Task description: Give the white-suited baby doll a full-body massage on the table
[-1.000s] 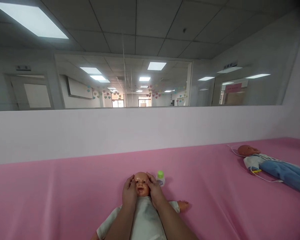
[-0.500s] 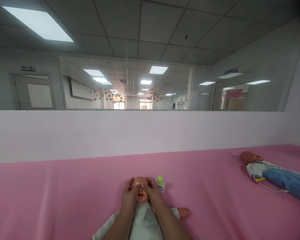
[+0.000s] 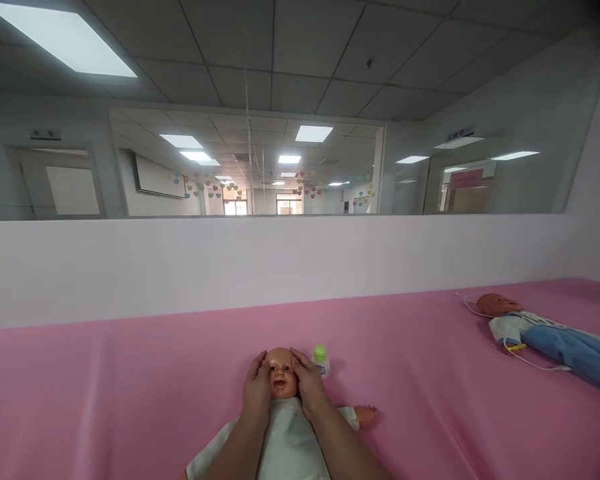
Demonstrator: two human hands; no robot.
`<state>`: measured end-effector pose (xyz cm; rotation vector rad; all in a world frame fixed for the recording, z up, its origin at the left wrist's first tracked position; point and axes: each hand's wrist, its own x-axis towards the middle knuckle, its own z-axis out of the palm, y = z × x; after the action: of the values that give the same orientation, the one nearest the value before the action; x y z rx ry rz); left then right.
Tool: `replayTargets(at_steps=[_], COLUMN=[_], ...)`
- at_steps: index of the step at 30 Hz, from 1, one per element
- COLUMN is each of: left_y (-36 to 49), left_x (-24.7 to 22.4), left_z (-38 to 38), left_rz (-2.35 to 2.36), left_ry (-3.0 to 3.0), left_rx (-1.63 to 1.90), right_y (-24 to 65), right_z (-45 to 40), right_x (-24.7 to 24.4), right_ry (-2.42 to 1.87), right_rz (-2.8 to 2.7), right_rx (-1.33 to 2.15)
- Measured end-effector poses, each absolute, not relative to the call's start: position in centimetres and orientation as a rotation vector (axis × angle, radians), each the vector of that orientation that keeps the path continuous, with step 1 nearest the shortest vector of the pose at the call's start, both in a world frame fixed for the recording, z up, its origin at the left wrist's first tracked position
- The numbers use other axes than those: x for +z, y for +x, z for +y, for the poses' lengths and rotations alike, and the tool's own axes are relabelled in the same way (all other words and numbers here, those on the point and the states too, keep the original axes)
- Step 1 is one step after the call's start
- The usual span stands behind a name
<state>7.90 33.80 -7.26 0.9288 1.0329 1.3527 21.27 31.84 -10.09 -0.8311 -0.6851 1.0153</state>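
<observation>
A baby doll [image 3: 283, 383] in a pale whitish top lies face up on the pink cover, its head away from me. My left hand [image 3: 257, 387] cups the left side of its head, fingers curled around towards the top. On the other side my right hand [image 3: 307, 383] holds the head the same way, thumb along the temple. The doll's eyes and open mouth show between my hands. Just beyond my right fingers stands a small bottle [image 3: 321, 361] with a green cap. One doll arm sticks out past my right forearm.
Off to the right on the pink cover [image 3: 145, 393] lies a second doll [image 3: 555, 337] in white and blue clothes, with a thin white tube and a yellow piece by it. A white low wall [image 3: 280, 260] with a glass window above borders the far edge.
My thumbs have slid outward from the middle of the doll's face to its sides, uncovering the eyes. Both hands remain on the head. The view has shifted slightly.
</observation>
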Motion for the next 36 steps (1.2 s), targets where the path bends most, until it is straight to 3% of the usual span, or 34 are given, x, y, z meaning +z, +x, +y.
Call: replayTargets(at_steps=[14, 30, 36], left_y=[8.2, 8.8, 9.0], left_x=[-6.5, -6.8, -6.6], left_z=[32.4, 32.6, 32.3], left_rz=[1.045, 1.059, 1.042], left_ry=[1.095, 1.06, 0.926], left_rx=[1.359, 1.411, 1.381], right_y=[21.0, 21.5, 21.7], right_z=[29.1, 30.7, 30.4], right_x=[-7.9, -9.5, -9.5], right_ry=[-0.764, -0.909, -0.806], right_rz=[-0.755, -0.764, -0.72], right_rx=[1.08, 0.886, 0.964])
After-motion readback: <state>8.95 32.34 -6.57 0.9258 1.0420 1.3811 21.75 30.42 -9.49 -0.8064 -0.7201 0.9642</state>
